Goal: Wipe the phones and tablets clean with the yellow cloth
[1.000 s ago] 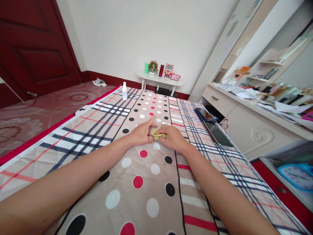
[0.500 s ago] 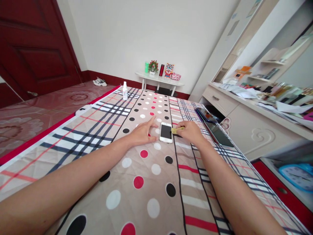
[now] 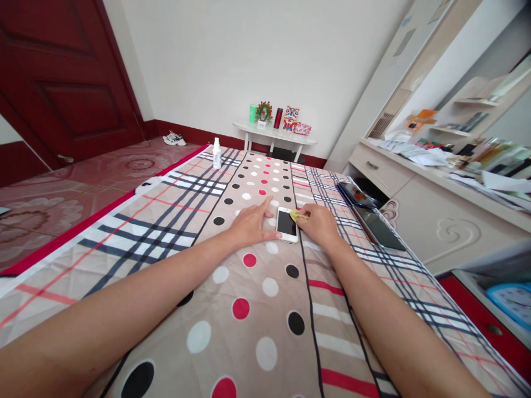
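The left hand (image 3: 250, 224), grip wide, has its thumb at the white phone (image 3: 285, 225), flat on the quilt (image 3: 232, 354): probably light, stiff, slippery, best held by its edges. Soft-looking yellow cloth (image 3: 294, 214) is pinched in the right hand (image 3: 322, 223).

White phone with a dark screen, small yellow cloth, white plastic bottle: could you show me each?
White phone with a dark screen (image 3: 286, 225), head view: on the screen.
Small yellow cloth (image 3: 295, 215), head view: on its exposed end.
White plastic bottle (image 3: 217, 158), head view: on its body.
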